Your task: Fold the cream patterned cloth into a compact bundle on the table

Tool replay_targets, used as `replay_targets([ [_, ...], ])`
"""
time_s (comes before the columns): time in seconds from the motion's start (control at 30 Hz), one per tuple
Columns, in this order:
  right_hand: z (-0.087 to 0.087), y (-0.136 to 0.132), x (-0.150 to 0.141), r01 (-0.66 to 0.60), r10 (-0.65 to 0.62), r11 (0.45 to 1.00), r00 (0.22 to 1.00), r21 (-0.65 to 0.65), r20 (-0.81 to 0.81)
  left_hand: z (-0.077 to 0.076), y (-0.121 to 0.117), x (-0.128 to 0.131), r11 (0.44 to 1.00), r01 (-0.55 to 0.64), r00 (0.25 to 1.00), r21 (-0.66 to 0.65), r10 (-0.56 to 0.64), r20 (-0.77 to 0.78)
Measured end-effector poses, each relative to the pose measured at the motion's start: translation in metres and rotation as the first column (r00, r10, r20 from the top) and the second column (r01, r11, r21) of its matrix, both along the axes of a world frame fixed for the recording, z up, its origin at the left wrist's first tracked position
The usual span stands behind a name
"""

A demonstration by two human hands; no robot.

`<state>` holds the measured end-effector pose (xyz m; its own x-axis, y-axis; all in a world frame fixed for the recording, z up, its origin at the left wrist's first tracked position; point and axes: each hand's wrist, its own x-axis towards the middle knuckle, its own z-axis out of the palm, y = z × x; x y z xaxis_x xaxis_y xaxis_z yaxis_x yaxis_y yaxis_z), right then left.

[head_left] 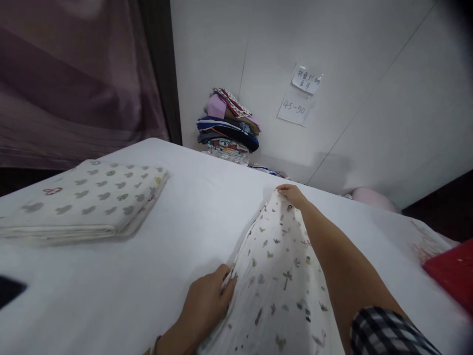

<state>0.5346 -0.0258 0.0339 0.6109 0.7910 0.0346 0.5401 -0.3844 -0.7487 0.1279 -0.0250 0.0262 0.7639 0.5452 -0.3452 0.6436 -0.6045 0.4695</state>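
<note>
A thin white cloth [273, 291] printed with small palm trees, cacti and other motifs hangs between my hands and runs off the bottom of the view. My right hand [291, 193], arm stretched forward, pinches its far corner, which is drawn up to a point. Lower down, my left hand [210, 301] grips the cloth's left edge between thumb and fingers. Under the cloth lies a white-covered table or bed [192, 197]. To the left rests a folded white cloth [99, 197] with grey, green and red mouse-head shapes, which neither hand touches.
Behind the far edge stands a stack of folded clothes [231, 123] against a pale wall [332, 44] with two handwritten paper signs [295, 106]. A red item [453, 271] sits at the right edge, a dark object [10, 291] at the left. A purple curtain [77, 84] hangs at upper left.
</note>
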Motion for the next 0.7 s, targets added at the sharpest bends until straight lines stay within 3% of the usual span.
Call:
replay_targets([
  [0.23,-0.001,-0.004,0.002,-0.055,0.052,0.998,0.984,-0.014,-0.173,0.000,0.001,0.000,1.000,-0.002,1.000,0.000,0.002,-0.020],
  [0.47,0.017,-0.007,0.004,-0.120,0.114,0.993,0.969,-0.016,-0.221,-0.004,0.001,0.000,1.000,-0.016,1.000,-0.004,0.016,0.006],
  [0.7,0.001,0.001,0.001,-0.143,0.126,0.979,0.985,-0.146,-0.118,-0.001,0.001,0.001,1.000,-0.011,1.000,-0.014,0.011,0.016],
])
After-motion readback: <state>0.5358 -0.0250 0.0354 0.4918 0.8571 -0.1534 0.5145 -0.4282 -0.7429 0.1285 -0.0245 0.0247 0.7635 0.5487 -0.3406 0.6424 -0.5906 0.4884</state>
